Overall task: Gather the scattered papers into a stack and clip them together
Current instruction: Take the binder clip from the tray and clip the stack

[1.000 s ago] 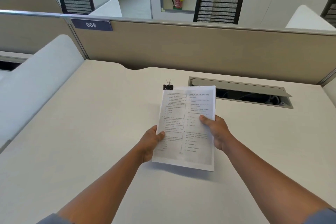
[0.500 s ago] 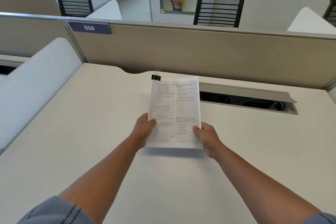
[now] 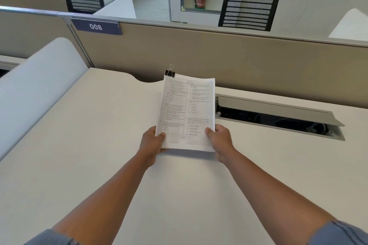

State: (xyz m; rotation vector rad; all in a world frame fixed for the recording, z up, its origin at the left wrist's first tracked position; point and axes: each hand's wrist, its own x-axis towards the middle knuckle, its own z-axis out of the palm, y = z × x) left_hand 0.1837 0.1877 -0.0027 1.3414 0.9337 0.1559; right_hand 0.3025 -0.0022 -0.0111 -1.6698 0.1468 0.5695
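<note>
A stack of printed papers is held above the white desk, squared up and seen in portrait. A black binder clip with silver handles grips its top left corner. My left hand pinches the stack's lower left corner with the thumb on top. At the lower right corner my right hand grips it the same way. The stack's far end reaches over the desk's back edge.
A beige partition with a "008" label closes the desk's back. An open cable tray with a raised grey lid sits right of the papers. A white curved divider borders the left. Chairs stand beyond the partition.
The clipped stack has moved away from me and straightened from a tilt. My hands slid from its mid sides down to the bottom corners.
</note>
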